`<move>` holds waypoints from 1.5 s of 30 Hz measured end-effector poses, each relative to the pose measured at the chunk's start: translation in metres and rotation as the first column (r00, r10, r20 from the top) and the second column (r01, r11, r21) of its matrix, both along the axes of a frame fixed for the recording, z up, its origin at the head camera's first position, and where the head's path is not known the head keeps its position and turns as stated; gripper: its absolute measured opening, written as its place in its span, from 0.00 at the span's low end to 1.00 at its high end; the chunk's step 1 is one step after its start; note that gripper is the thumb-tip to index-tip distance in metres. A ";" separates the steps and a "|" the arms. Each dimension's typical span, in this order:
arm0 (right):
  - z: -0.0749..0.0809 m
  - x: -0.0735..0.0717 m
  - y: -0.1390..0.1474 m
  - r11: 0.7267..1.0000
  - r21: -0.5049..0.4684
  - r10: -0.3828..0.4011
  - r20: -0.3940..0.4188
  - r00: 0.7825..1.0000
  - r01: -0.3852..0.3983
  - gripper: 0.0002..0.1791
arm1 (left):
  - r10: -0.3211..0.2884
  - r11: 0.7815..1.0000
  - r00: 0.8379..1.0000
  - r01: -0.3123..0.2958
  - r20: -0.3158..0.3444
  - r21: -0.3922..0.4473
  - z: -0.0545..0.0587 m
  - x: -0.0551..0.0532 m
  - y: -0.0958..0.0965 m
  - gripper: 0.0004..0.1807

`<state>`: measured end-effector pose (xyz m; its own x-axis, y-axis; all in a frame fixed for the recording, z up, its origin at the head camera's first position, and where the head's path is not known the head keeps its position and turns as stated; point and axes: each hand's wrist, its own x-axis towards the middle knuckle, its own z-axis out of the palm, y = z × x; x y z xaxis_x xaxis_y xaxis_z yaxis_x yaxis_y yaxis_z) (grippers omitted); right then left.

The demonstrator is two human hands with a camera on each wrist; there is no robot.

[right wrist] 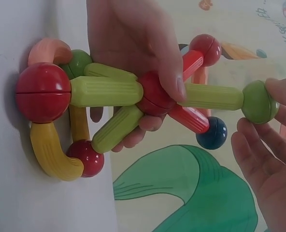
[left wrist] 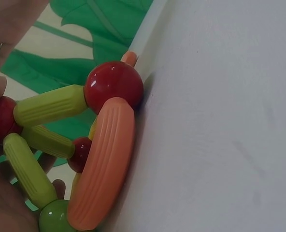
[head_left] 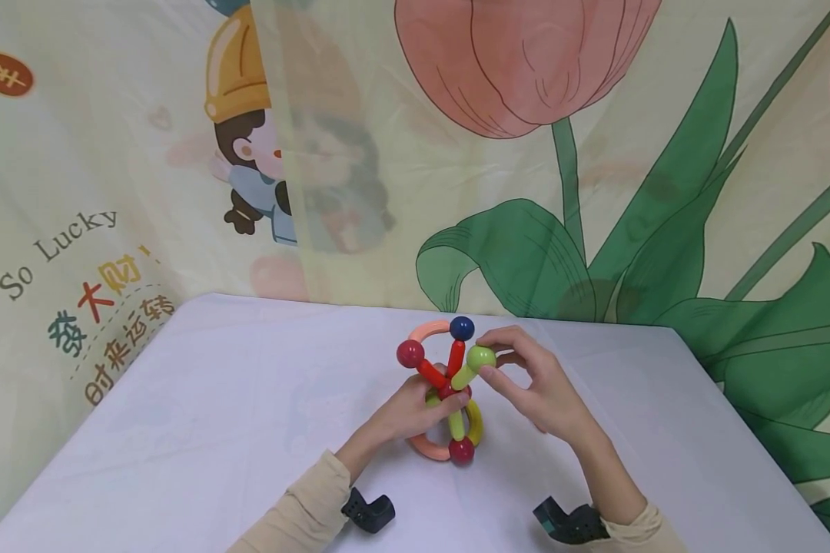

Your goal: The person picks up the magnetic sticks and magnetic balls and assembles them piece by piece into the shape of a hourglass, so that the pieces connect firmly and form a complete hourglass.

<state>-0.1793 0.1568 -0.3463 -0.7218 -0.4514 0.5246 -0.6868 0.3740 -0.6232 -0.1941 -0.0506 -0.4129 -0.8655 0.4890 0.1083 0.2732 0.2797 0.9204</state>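
A model of magnetic rods and balls stands on the table. My left hand (head_left: 404, 411) grips its middle around a red ball (right wrist: 155, 92). From there red rods (head_left: 432, 374) lead up to a red ball (head_left: 410, 353) and a dark blue ball (head_left: 462, 329), linked by a salmon curved rod (head_left: 429, 330). One light green rod (right wrist: 213, 96) ends in a green ball (head_left: 481, 358), which my right hand (head_left: 542, 388) pinches between thumb and fingers. Below, light green rods (right wrist: 107, 92) reach a base ring of balls with yellow (right wrist: 53, 152) and salmon curved rods (left wrist: 107, 164).
A white-covered table (head_left: 200, 399) surrounds the model. Behind it hangs a printed curtain (head_left: 360, 153) with a large tulip and leaves. Black wrist straps (head_left: 370, 511) sit near both sleeves.
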 end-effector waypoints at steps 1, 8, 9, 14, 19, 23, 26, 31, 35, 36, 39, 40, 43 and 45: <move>0.000 0.000 0.000 1.000 0.003 0.000 0.001 1.000 0.000 0.23 | 0.002 1.000 1.000 -0.002 0.001 0.003 0.000 0.000 0.000 0.19; 0.000 0.000 0.000 1.000 0.026 -0.018 0.006 1.000 0.017 0.24 | 0.000 1.000 1.000 0.000 -0.028 0.010 -0.001 -0.001 0.001 0.17; 0.000 0.000 0.000 1.000 0.026 -0.017 0.005 1.000 0.017 0.24 | 0.000 1.000 0.999 0.000 -0.032 0.008 -0.001 -0.001 0.001 0.16; 0.001 0.000 0.001 0.999 0.031 -0.016 0.009 1.000 0.015 0.23 | 0.004 1.000 1.000 -0.004 -0.031 0.006 -0.001 -0.001 0.001 0.14; 0.000 -0.001 0.004 0.999 0.034 -0.019 0.031 0.999 0.018 0.22 | 0.006 1.000 1.000 -0.006 -0.029 0.005 -0.001 -0.002 0.001 0.16; -0.002 -0.003 0.008 1.000 0.024 -0.020 0.043 0.999 0.019 0.20 | 0.005 1.000 0.999 -0.005 -0.035 0.005 -0.001 -0.002 0.001 0.17; -0.002 -0.006 0.013 0.999 0.008 -0.032 0.047 0.998 0.031 0.19 | 0.006 1.000 0.999 -0.006 -0.033 0.004 -0.001 -0.002 0.002 0.17; -0.005 -0.011 0.021 0.998 0.000 -0.069 0.077 0.995 0.070 0.18 | 0.012 1.000 0.999 -0.013 -0.031 -0.005 -0.001 -0.002 0.002 0.17; -0.008 -0.015 0.026 0.996 0.019 -0.094 0.089 0.992 0.093 0.17 | 0.013 1.000 0.999 -0.013 -0.037 -0.007 -0.001 -0.002 0.002 0.16; -0.008 -0.016 0.027 0.995 0.025 -0.100 0.088 0.991 0.098 0.17 | 0.012 1.000 0.999 -0.012 -0.040 -0.006 -0.001 -0.002 0.002 0.16; -0.009 -0.017 0.029 0.993 0.035 -0.112 0.095 0.989 0.109 0.16 | 0.006 1.000 0.999 -0.005 -0.046 0.002 -0.001 -0.002 0.002 0.15; -0.010 -0.018 0.030 0.993 0.040 -0.114 0.095 0.989 0.111 0.16 | 0.004 1.000 0.999 -0.004 -0.046 0.002 -0.002 -0.002 0.002 0.15; -0.012 -0.020 0.033 0.993 0.052 -0.113 0.102 0.988 0.108 0.16 | 0.001 1.000 0.999 0.000 -0.045 0.004 -0.001 -0.002 0.002 0.15; -0.014 -0.021 0.035 0.992 0.064 -0.111 0.109 0.988 0.104 0.15 | 0.000 1.000 0.999 0.000 -0.043 0.002 -0.002 -0.002 0.002 0.16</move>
